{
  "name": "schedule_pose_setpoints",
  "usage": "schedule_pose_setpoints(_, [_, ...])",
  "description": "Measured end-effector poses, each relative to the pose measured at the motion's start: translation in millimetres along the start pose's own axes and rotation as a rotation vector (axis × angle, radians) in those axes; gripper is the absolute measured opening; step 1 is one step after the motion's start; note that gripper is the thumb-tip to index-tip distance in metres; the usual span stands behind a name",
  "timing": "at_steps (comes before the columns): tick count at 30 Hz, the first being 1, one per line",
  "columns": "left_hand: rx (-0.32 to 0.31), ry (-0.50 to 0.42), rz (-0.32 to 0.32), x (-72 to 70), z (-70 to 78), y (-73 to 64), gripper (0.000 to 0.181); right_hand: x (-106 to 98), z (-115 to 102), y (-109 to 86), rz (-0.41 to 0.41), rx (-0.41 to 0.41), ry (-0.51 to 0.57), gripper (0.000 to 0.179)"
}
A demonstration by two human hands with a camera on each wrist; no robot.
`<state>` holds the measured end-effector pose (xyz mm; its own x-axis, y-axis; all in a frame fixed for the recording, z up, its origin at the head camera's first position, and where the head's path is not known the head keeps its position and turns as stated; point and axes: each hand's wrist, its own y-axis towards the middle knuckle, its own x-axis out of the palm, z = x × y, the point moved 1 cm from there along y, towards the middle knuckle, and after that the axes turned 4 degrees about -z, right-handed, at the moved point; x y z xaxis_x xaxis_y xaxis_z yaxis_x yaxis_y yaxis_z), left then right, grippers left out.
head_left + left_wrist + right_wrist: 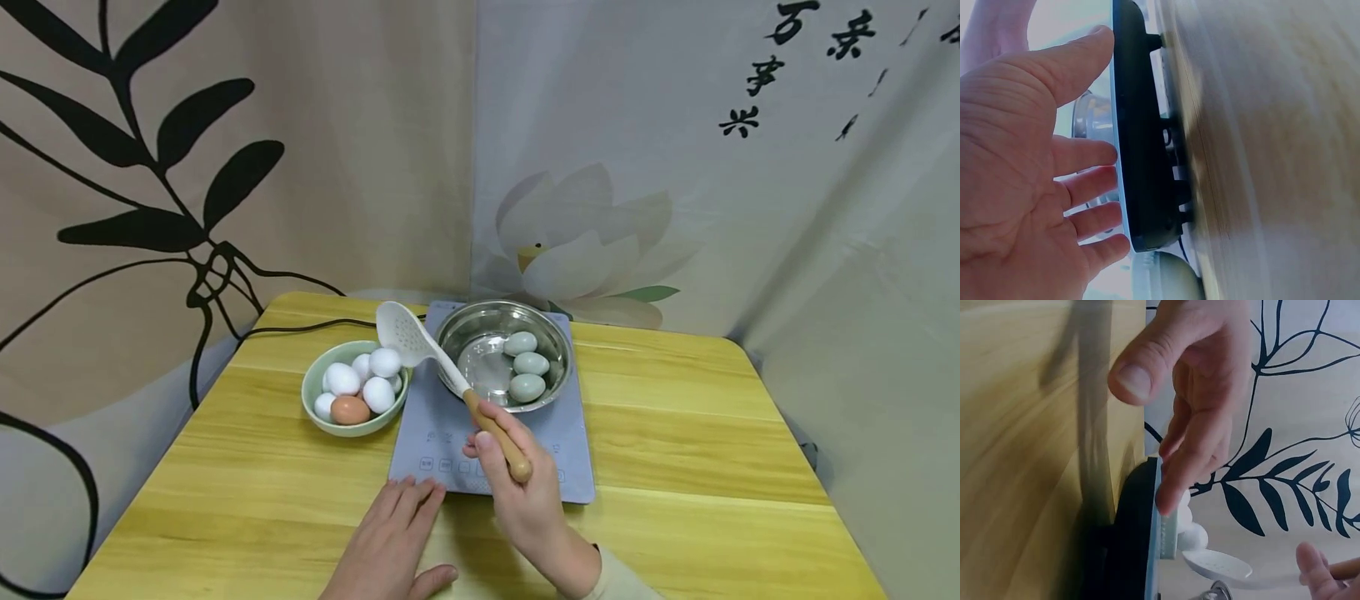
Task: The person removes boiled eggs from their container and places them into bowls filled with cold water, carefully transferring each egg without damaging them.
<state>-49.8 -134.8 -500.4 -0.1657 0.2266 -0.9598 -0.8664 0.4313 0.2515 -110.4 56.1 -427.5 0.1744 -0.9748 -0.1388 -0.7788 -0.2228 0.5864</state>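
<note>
My right hand point(525, 492) grips the wooden handle of a white slotted spoon point(450, 367). The spoon's perforated head is raised over the gap between a pale green bowl point(312, 404) and a steel pot point(483, 367). Three pale blue-green eggs point(531, 363) lie in the pot's right side. In the bowl are several white eggs point(342, 379) and a brown egg point(349, 410). The fingers of my left hand point(393, 533) are extended, fingertips at the front left edge of the induction cooker point(427, 425); the left wrist view shows them against its side point(1144, 144).
The cooker stands on a wooden table point(675, 433), with the pot on its rear part. A black cord point(322, 325) runs from behind it off the table's left side. Printed curtains point(375, 150) hang behind and at the right.
</note>
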Motion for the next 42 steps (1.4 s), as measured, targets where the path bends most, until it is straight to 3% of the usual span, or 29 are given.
schedule_pose_setpoints(7, [-0.013,0.002,-0.004,0.5,0.3,0.0,0.090,-15,-8,6.1,0.036,-0.127,0.068,0.042])
schedule_pose_setpoints(13, [-0.022,-0.005,-0.049,-3.3,1.2,1.5,0.089,-51,-21,3.9,0.146,-0.207,0.136,0.041])
schedule_pose_setpoints(16, [-0.032,-0.030,-0.086,-5.7,0.8,1.8,0.089,-76,-25,-0.5,0.191,-0.227,0.056,0.040])
schedule_pose_setpoints(19, [-0.040,-0.041,-0.099,-7.1,0.2,1.7,0.090,-99,-28,-6.9,0.209,-0.199,-0.133,0.042])
schedule_pose_setpoints(22, [-0.042,-0.036,-0.091,-7.3,-0.4,1.0,0.091,-117,-28,-12.0,0.169,-0.194,-0.356,0.041])
schedule_pose_setpoints(25, [-0.044,-0.032,-0.085,-7.0,-0.7,0.4,0.091,-127,-24,-12.9,0.099,-0.272,-0.534,0.032])
schedule_pose_setpoints(28, [-0.049,-0.047,-0.093,-6.2,-0.9,0.5,0.090,-131,-18,-9.9,0.036,-0.367,-0.660,0.037])
schedule_pose_setpoints(34, [-0.063,-0.092,-0.131,-6.0,-0.1,1.0,0.089,-129,-9,2.6,-0.033,-0.395,-0.703,0.045])
schedule_pose_setpoints(42, [-0.055,-0.078,-0.092,-3.5,2.3,-0.7,0.089,-109,-3,13.0,-0.069,-0.522,-0.631,0.041])
